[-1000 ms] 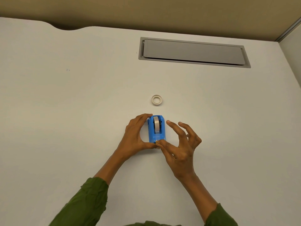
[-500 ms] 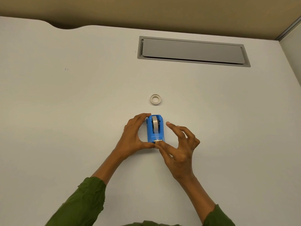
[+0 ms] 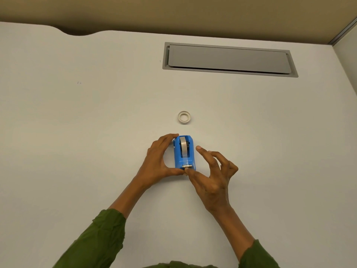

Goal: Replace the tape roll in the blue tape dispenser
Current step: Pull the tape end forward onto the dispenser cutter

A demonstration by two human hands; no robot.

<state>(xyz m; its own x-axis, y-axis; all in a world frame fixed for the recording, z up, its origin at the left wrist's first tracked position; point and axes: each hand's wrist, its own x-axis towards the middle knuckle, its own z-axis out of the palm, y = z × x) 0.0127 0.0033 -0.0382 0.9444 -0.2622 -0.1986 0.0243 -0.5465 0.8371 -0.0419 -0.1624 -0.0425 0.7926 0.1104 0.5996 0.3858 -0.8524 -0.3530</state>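
Observation:
The blue tape dispenser (image 3: 190,157) stands on the white desk (image 3: 77,142) with a roll of tape (image 3: 183,147) seated in its slot and a strip running down to the metal cutter at its near end. My left hand (image 3: 157,161) grips the dispenser from the left, index finger on its far end and thumb at its near end. My right hand (image 3: 210,175) is beside it on the right, thumb tip touching the cutter end, other fingers spread and off the dispenser. A small whitish ring, a second tape roll or core (image 3: 184,117), lies flat just beyond the dispenser.
A grey cable hatch (image 3: 229,59) is set flush into the desk at the far right. A beige partition (image 3: 173,14) runs behind the desk, with a notch in the desk's back edge at the far left. Green sleeves cover both forearms.
My right thumb has slid along the dispenser's near end to the cutter, and the right fingers have curled slightly. The dispenser and my left hand have stayed in place.

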